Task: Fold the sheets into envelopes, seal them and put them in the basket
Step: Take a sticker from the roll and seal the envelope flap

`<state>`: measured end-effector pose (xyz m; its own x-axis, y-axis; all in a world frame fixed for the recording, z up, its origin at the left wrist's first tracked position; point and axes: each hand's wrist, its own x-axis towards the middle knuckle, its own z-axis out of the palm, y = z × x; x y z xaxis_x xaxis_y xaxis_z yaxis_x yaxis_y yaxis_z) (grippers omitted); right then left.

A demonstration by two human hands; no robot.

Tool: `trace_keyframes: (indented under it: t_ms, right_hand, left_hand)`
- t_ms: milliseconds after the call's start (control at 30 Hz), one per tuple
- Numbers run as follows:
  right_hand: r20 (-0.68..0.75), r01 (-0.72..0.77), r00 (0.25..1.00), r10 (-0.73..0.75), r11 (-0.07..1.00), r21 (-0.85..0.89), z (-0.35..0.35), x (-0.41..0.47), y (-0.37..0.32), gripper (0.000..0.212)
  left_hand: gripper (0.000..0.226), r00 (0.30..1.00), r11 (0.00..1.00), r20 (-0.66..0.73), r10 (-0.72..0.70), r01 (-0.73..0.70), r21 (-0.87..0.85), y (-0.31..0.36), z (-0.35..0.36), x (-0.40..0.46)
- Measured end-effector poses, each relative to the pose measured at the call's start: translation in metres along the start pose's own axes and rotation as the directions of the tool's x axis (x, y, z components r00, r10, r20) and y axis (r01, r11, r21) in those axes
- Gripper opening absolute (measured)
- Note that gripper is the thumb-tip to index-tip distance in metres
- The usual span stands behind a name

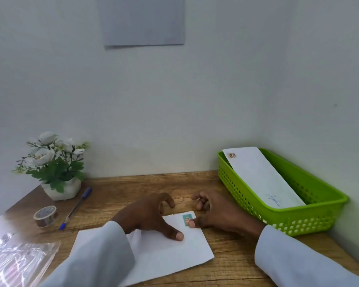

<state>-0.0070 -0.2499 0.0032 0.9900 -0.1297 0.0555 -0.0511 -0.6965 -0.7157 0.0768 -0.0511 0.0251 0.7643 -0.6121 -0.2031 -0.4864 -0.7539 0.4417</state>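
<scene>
Pressing its thumb on the sticker [186,220] at the far right corner of the folded envelope [170,251], the right hand [218,212] should rub firmly while the flat-thumbed left hand [151,214] pins the paper, the basket [298,216] waiting right.

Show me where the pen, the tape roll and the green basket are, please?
pen [76,208], head view, middle of its barrel.
tape roll [45,216], head view, its outer side.
basket [311,212], head view, its near rim.
</scene>
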Motion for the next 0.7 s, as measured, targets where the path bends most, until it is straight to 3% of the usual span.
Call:
trace_keyframes:
  t_ms: [167, 233, 367, 433, 533, 600, 700]
  right_hand:
    - [-0.091, -0.034, 0.995, 0.048, 0.988, 0.148, 0.002, 0.000, 0.002, 0.039]
    - [-0.130, -0.052, 0.989, 0.074, 0.985, 0.164, 0.002, -0.001, 0.000, 0.035]
    - [-0.007, -0.048, 0.999, 0.049, 0.993, 0.105, -0.002, -0.007, -0.010, 0.056]
    - [0.095, -0.031, 0.995, 0.040, 0.995, -0.096, -0.002, -0.011, -0.017, 0.080]
    - [0.104, 0.016, 0.994, 0.013, 0.961, -0.275, 0.003, -0.015, -0.027, 0.099]
    - [0.073, 0.027, 0.997, -0.006, 0.958, -0.286, 0.006, -0.017, -0.030, 0.100]
    - [0.047, 0.011, 0.999, 0.002, 0.961, -0.277, 0.007, -0.018, -0.033, 0.098]
  left_hand:
    - [0.035, 1.000, 0.995, -0.022, 0.021, -0.023, -0.093, -0.006, -0.003, 0.004]
    - [0.032, 1.000, 0.997, -0.027, 0.013, -0.015, -0.074, -0.008, -0.003, 0.005]
    - [0.042, 0.992, 0.998, -0.121, 0.038, -0.031, 0.060, -0.008, -0.002, 0.006]
    - [0.041, 0.983, 0.989, -0.179, 0.051, -0.025, 0.148, -0.004, 0.002, 0.005]
    - [0.050, 0.958, 0.950, -0.271, 0.094, -0.005, 0.311, 0.002, 0.010, 0.005]
    - [0.063, 0.962, 0.949, -0.261, 0.086, 0.000, 0.316, 0.004, 0.013, 0.005]
    - [0.071, 0.981, 0.982, -0.185, 0.057, -0.021, 0.187, 0.005, 0.011, 0.005]
